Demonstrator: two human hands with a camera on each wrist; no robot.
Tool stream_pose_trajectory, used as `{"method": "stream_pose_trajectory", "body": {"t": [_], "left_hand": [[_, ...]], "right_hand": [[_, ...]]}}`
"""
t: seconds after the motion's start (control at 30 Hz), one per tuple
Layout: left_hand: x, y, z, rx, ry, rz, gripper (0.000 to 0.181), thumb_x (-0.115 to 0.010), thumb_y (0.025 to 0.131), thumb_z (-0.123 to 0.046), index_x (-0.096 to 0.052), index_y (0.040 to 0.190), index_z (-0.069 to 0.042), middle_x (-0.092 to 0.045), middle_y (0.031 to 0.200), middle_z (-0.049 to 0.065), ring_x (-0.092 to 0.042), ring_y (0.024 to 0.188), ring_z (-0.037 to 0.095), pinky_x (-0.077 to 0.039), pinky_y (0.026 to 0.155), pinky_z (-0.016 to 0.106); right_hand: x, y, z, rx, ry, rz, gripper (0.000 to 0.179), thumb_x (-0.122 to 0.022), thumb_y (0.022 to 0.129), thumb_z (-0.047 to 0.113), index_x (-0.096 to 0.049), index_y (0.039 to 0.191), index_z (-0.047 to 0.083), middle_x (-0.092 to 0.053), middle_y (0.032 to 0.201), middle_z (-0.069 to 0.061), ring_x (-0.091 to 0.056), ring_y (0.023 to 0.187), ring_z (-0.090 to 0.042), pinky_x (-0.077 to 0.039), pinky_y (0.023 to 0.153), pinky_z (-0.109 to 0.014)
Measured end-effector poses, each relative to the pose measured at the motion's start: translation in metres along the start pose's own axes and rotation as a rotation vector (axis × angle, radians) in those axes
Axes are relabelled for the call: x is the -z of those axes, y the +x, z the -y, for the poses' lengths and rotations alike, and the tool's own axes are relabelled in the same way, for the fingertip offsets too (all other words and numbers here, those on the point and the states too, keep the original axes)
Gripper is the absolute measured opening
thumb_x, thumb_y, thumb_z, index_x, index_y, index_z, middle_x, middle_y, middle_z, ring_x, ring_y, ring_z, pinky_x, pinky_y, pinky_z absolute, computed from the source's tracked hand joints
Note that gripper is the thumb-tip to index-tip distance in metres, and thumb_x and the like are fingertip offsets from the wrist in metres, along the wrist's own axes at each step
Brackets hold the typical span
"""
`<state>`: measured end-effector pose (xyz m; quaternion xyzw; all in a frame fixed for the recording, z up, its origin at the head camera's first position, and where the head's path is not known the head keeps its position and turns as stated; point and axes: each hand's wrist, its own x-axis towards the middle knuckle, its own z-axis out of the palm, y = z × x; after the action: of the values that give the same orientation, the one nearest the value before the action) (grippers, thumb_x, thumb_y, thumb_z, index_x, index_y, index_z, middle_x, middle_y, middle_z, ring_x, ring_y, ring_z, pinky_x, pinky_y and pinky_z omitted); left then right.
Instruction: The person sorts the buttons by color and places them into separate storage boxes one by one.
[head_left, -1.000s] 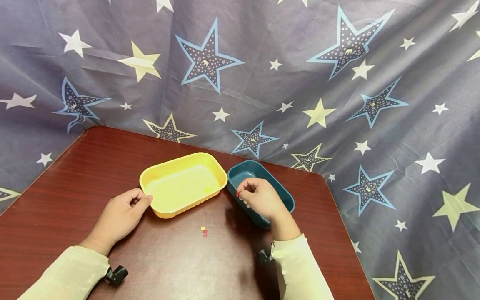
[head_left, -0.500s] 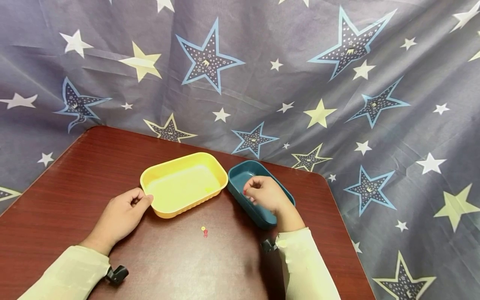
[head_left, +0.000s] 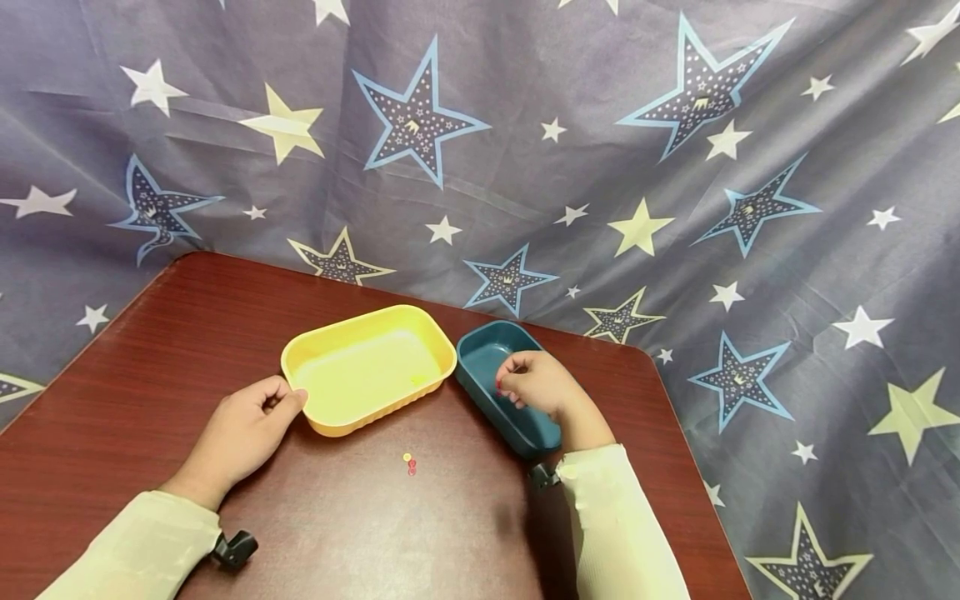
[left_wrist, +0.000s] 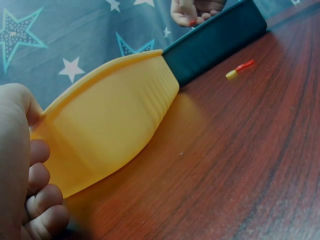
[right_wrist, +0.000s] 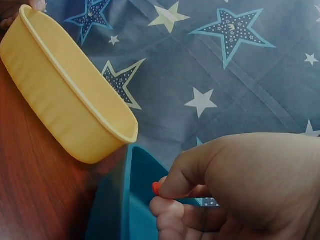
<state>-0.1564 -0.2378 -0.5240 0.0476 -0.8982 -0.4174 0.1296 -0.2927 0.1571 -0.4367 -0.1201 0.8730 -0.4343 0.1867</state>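
My left hand [head_left: 243,433] pinches the near left corner of the yellow tray's rim; in the left wrist view the tray wall [left_wrist: 110,110] rises beside the curled fingers. Over the dark teal tray [head_left: 480,400] is my right hand [head_left: 542,387], with a small red button [right_wrist: 156,188] between thumb and forefinger. Something small and yellow [head_left: 417,380] lies inside the yellow tray [head_left: 352,367]. On the tabletop in front of the trays are a yellow button [head_left: 407,457] and two red buttons [head_left: 412,467], close together. My right hand hides part of the teal tray's inside.
Both trays stand on a reddish-brown wooden table [head_left: 337,517], their near corners almost meeting. A grey curtain with stars [head_left: 525,125] hangs behind the table's back edge. Black wrist cameras [head_left: 236,550] sit at both cuffs.
My right hand has moved a little rightward, further over the teal tray, still pinching the red button. The left hand, the yellow tray and the buttons on the table have stayed put.
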Motion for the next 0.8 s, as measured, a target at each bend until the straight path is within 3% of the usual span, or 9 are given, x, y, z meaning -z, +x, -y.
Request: {"method": "stream_pose_trajectory", "body": {"t": [0.27, 0.8], "left_hand": [[0.000, 0.001, 0.001, -0.007, 0.002, -0.007, 0.032, -0.049, 0.085, -0.059, -0.048, 0.071, -0.030, -0.039, 0.054, -0.002, -0.039, 0.049, 0.014, -0.030, 0.045, 0.029], [0.001, 0.000, -0.002, -0.007, 0.006, -0.008, 0.033, -0.049, 0.085, -0.059, -0.047, 0.070, -0.030, -0.038, 0.053, -0.002, -0.037, 0.048, 0.014, -0.029, 0.044, 0.029]], "right_hand": [[0.006, 0.006, -0.002, -0.044, -0.027, 0.033, 0.009, -0.064, 0.082, 0.011, -0.065, 0.087, 0.003, -0.064, 0.079, -0.016, -0.058, 0.062, -0.023, -0.050, 0.057, -0.036], [0.011, 0.013, -0.011, -0.090, -0.056, 0.064, 0.010, -0.062, 0.080, 0.006, -0.065, 0.088, 0.002, -0.062, 0.080, -0.018, -0.059, 0.064, -0.026, -0.050, 0.058, -0.038]]}}
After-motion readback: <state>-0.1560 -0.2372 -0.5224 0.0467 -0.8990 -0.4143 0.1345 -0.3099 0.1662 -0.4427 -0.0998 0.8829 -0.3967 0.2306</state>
